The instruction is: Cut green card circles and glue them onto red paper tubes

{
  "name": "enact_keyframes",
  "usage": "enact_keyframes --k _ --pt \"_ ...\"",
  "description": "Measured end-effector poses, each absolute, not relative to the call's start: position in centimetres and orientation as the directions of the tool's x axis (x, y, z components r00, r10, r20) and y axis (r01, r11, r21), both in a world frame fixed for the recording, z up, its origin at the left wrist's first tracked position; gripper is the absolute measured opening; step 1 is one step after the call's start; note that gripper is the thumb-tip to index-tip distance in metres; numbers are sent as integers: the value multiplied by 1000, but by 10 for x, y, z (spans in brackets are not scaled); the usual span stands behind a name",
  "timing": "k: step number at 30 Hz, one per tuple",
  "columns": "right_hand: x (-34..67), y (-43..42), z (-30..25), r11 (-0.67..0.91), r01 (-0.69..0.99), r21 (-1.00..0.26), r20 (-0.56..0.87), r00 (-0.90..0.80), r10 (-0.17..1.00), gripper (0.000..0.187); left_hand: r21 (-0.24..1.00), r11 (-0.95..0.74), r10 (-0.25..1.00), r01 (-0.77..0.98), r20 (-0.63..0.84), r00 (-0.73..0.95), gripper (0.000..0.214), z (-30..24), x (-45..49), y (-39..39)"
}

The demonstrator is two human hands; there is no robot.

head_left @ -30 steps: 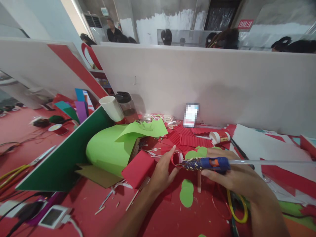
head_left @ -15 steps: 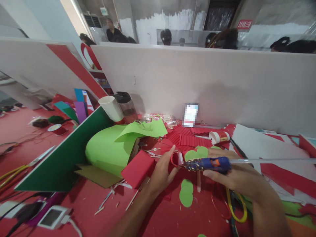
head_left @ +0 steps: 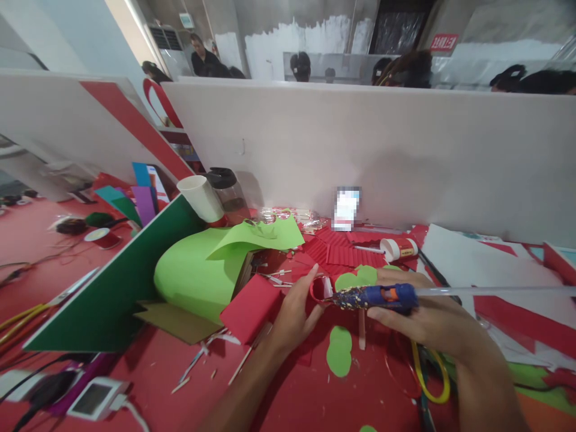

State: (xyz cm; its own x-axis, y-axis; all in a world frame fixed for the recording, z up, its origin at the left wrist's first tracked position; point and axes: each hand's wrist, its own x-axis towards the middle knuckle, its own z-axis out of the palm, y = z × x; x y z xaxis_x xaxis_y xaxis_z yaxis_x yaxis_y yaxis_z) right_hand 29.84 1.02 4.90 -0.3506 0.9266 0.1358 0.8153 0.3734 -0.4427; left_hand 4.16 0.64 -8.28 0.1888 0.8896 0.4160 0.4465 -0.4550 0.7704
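Between the fingers and thumb of my left hand [head_left: 294,309] is a small red paper tube [head_left: 320,289], its open end facing up with something whitish inside. My right hand [head_left: 432,324] is closed around a hot glue gun [head_left: 387,297] with a blue, glue-spattered body. A long clear glue stick [head_left: 486,291] sticks out of its back toward the right. The gun's nozzle points left and meets the tube's rim, though exact contact is hard to see. Scalloped green paper pieces [head_left: 339,351] lie below the gun, and a wooden stick [head_left: 362,330] lies under it.
A red box [head_left: 249,309] and a curled green sheet [head_left: 193,273] sit left of my left hand. Yellow-handled scissors [head_left: 443,384] lie under my right wrist. Pleated red paper [head_left: 339,249], a phone [head_left: 346,209] and a white-red cup [head_left: 398,249] stand farther back, before a white partition [head_left: 288,138].
The whole view has shifted very slightly. Both hands, the tube and the glue gun keep almost the same positions relative to one another.
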Motion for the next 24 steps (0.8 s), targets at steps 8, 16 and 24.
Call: enact_keyframes --k 8,16,24 --pt "298 11 51 364 829 -424 111 -351 930 39 771 -449 893 452 409 189 73 -83 42 6" --pt "302 10 57 387 832 -396 179 -344 922 33 757 -453 890 472 416 187 75 -80 42 6" --pt "301 9 70 423 788 -447 136 -407 903 25 758 -459 887 464 424 184 73 -80 42 6"
